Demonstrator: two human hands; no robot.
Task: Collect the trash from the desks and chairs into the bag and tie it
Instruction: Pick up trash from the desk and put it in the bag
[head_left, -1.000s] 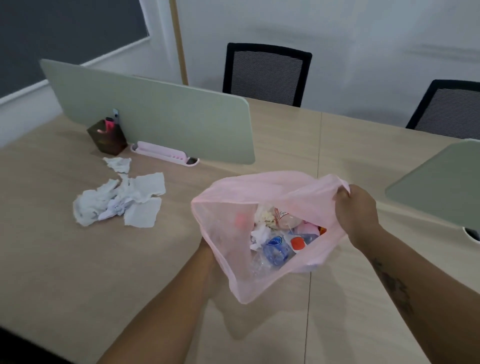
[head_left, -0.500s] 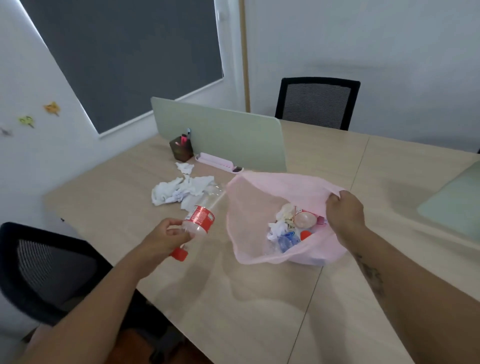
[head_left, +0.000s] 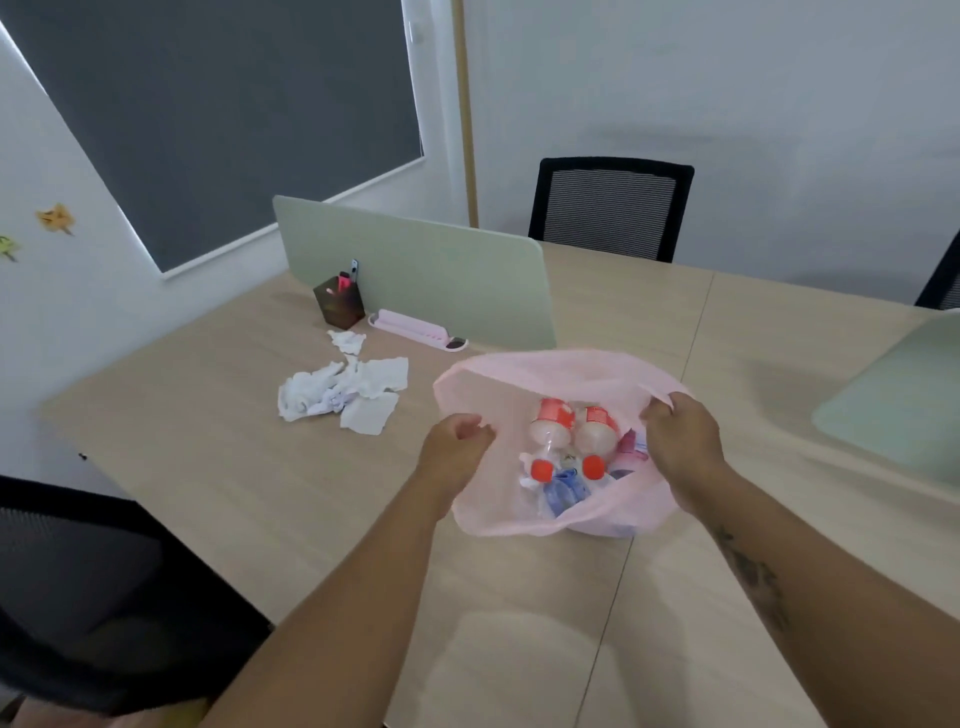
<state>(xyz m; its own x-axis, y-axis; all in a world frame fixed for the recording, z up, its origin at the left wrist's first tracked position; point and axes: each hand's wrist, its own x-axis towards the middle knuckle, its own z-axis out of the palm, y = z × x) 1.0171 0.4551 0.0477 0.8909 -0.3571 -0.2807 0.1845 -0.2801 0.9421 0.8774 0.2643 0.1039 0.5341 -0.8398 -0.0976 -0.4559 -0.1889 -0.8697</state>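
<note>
L hand (head_left: 457, 449): empty, fingers loosely curled, nothing gripped, sitting at near-left rim of pink bag (head_left: 550, 371); touching the film or not, can't tell. R hand (head_left: 680, 441): pinching bag's right rim, holding mouth up + open. Bag resting on worktop (head_left: 208, 467), mouth facing up and toward the person, loaded w/ two red-capped bottles (head_left: 551, 421) plus other bits. Loose trash in view: tissue pile (head_left: 343, 397) on worktop, left + fwd of L hand, well apart from bag, w/ small tissue scrap (head_left: 347, 340) just beyond, near pen holder (head_left: 338, 306) and pink tray (head_left: 415, 330) at foot of divider (head_left: 415, 270). Key geometry: pile on L side, bare worktop btw pile and L hand; R hand farther off, across the bag, and busy w/ the rim. So prob an L-hand job: reach left-fwd, scoop, swing back right into the mouth while R hand keeps rim lifted. Long axis of pile approx left-right w/ slight diagonal, sheets spread loose, so likely more than one grab. Risk: thin sheets slipping out mid-carry, scrap missed. Tying not due yet. Near chair (head_left: 78, 597) at lower left: seat dark, can't tell re trash there.
</note>
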